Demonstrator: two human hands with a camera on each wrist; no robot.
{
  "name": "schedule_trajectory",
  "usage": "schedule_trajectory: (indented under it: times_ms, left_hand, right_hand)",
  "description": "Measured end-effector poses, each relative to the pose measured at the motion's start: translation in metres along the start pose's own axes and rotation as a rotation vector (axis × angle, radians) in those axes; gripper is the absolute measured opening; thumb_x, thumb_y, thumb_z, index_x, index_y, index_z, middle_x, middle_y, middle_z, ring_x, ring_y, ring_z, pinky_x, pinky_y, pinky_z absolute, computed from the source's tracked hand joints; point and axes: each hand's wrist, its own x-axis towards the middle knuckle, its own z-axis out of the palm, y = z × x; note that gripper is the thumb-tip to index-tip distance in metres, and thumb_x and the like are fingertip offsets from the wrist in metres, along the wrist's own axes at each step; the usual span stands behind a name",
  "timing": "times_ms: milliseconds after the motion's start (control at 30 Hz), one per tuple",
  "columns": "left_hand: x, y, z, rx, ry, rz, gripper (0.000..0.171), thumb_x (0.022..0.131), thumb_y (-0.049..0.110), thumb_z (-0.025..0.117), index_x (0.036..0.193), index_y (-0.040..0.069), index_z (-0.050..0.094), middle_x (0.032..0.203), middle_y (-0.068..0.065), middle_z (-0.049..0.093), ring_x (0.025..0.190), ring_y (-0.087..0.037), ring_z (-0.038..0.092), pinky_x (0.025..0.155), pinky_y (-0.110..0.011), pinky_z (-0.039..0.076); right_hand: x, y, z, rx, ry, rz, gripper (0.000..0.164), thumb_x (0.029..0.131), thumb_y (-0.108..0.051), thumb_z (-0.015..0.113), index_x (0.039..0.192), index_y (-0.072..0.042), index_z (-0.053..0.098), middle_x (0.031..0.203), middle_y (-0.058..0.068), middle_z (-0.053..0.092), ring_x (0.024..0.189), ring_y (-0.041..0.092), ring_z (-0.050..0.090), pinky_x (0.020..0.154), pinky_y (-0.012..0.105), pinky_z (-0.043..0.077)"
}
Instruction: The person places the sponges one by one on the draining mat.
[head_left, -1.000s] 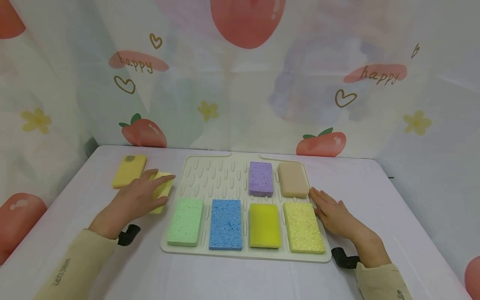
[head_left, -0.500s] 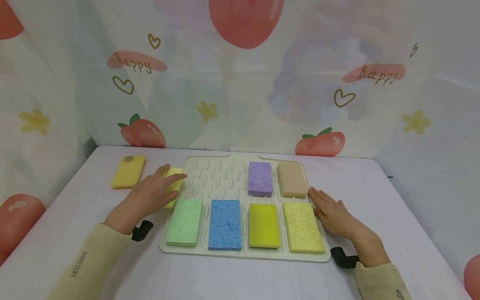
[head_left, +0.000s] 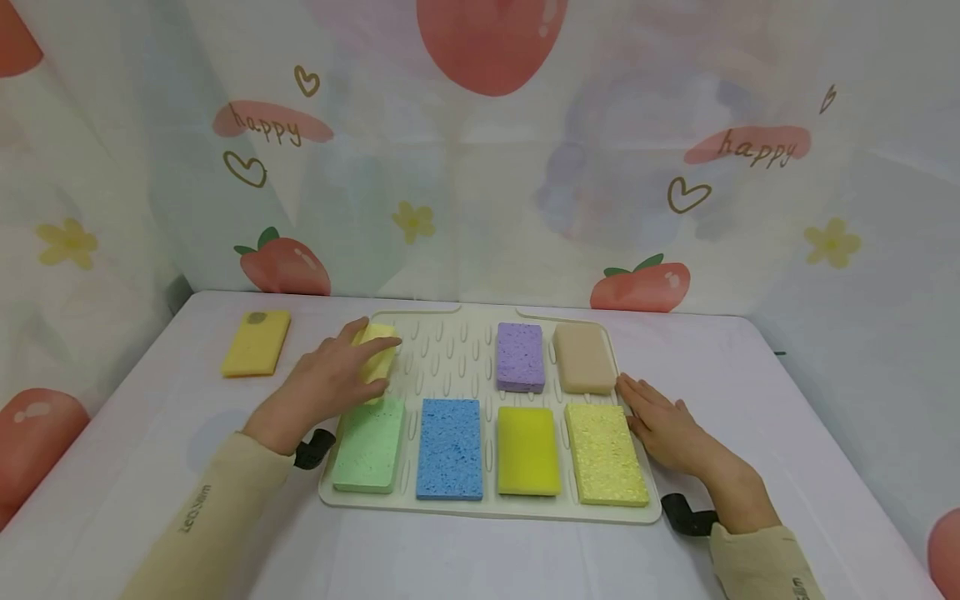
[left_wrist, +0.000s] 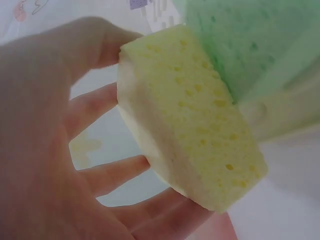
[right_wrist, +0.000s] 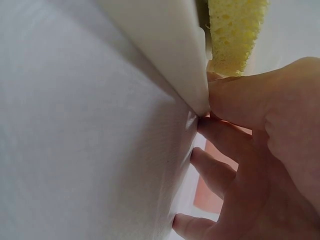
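My left hand (head_left: 318, 383) holds a pale yellow sponge (head_left: 380, 367) between thumb and fingers, over the back left of a cream ridged tray (head_left: 442, 354). The left wrist view shows this sponge (left_wrist: 195, 115) tilted, its pitted side toward the camera, close by a green sponge (left_wrist: 250, 45). My right hand (head_left: 667, 429) lies at the tray's right edge with fingers extended. In the right wrist view its thumb (right_wrist: 240, 95) touches the tray rim (right_wrist: 185, 65) and its fingertips rest on the cloth, below a speckled yellow sponge (right_wrist: 235, 35).
Along the tray's front row lie green, blue (head_left: 450, 450), bright yellow (head_left: 528, 450) and speckled yellow sponges. Purple (head_left: 521, 357) and beige (head_left: 585, 358) sponges lie at its back right. Another yellow sponge (head_left: 257, 343) lies on the white tablecloth to the left. A printed curtain (head_left: 480, 208) hangs behind.
My left hand has carried the pale yellow sponge rightward and slightly back, from beside the tray to over its back left corner. The right hand stays at the tray's edge.
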Motion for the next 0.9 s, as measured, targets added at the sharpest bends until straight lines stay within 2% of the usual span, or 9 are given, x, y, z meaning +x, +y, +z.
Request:
schedule_trajectory:
  times_ms: [133, 367, 633, 900]
  left_hand:
    - [0.006, 0.004, 0.000, -0.006, -0.008, -0.008, 0.060, 0.091, 0.032, 0.065, 0.148, 0.031, 0.047, 0.161, -0.021, 0.023, 0.123, -0.049, 0.052, 0.079, -0.056, 0.054]
    - [0.018, 0.015, 0.001, -0.006, -0.018, 0.018, 0.060, 0.091, 0.035, 0.062, 0.149, 0.032, 0.045, 0.162, -0.019, 0.023, 0.121, -0.048, 0.054, 0.077, -0.054, 0.054]
    - [0.030, 0.029, 0.005, -0.004, -0.032, 0.035, 0.059, 0.092, 0.034, 0.060, 0.150, 0.033, 0.045, 0.162, -0.018, 0.024, 0.124, -0.049, 0.052, 0.086, -0.061, 0.052]
    - [0.041, 0.044, 0.013, -0.003, -0.052, 0.039, 0.059, 0.094, 0.036, 0.061, 0.150, 0.034, 0.044, 0.162, -0.018, 0.023, 0.123, -0.049, 0.052, 0.085, -0.057, 0.054]
  right_hand:
    - [0.001, 0.000, 0.000, 0.002, -0.001, 0.000, 0.057, 0.100, -0.010, 0.051, 0.152, 0.004, 0.031, 0.155, 0.030, 0.032, 0.141, 0.054, 0.029, 0.099, 0.085, 0.020]
    - [0.001, 0.001, 0.000, -0.005, 0.003, 0.000, 0.057, 0.100, -0.010, 0.051, 0.152, 0.004, 0.032, 0.155, 0.030, 0.033, 0.140, 0.054, 0.030, 0.099, 0.085, 0.021]
    - [0.001, 0.002, -0.001, -0.007, 0.006, -0.003, 0.057, 0.100, -0.010, 0.052, 0.152, 0.004, 0.033, 0.154, 0.030, 0.034, 0.139, 0.055, 0.031, 0.098, 0.085, 0.021]
    - [0.001, 0.002, -0.001, -0.015, 0.011, -0.009, 0.056, 0.100, -0.010, 0.053, 0.151, 0.005, 0.034, 0.153, 0.031, 0.035, 0.138, 0.055, 0.033, 0.097, 0.085, 0.023]
